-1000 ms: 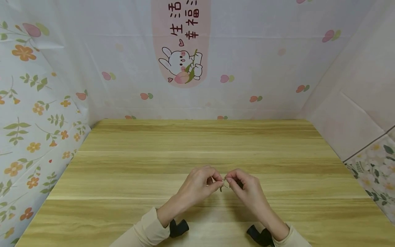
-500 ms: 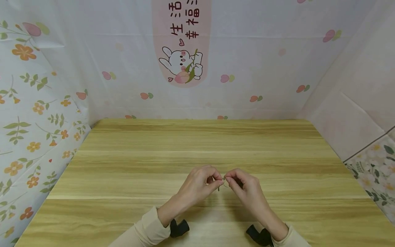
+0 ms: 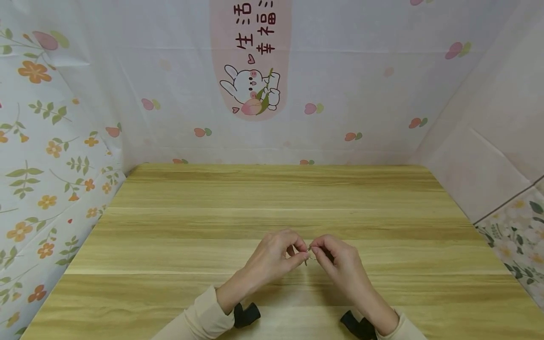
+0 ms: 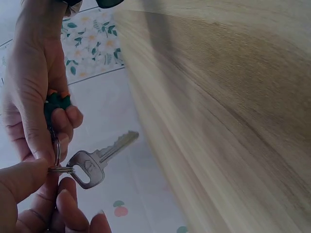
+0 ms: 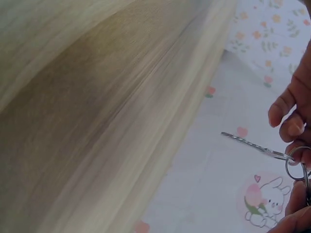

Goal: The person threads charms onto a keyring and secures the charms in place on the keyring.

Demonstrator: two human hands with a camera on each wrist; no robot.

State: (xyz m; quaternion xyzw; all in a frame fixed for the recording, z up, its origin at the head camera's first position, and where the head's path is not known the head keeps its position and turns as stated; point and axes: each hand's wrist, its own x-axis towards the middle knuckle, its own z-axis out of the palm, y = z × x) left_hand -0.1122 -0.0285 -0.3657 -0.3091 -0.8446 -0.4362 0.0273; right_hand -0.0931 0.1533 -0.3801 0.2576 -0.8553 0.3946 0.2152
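Observation:
Just above the table, my left hand (image 3: 274, 255) and right hand (image 3: 342, 259) meet fingertip to fingertip. A silver key (image 4: 89, 167) hangs from a metal split ring (image 4: 60, 170), and its toothed blade points away from both hands. The left thumb and a finger pinch that ring. My right hand grips the keychain's metal link (image 4: 57, 150), and a green and orange charm (image 4: 58, 101) is tucked among its fingers, partly hidden. In the right wrist view the ring (image 5: 295, 164) shows as a loop between the hands, with the key (image 5: 257, 146) seen nearly edge-on.
The wood-grain table (image 3: 272, 203) spreads around the hands. Black wrist-worn pieces (image 3: 247, 315) sit under both forearms near the front. A patterned cloth (image 3: 361, 94) rises behind the table and at both sides.
The key has swung slightly, left and then back right, beneath the fingertips. My right hand has sunk a little; both hands keep their pinch.

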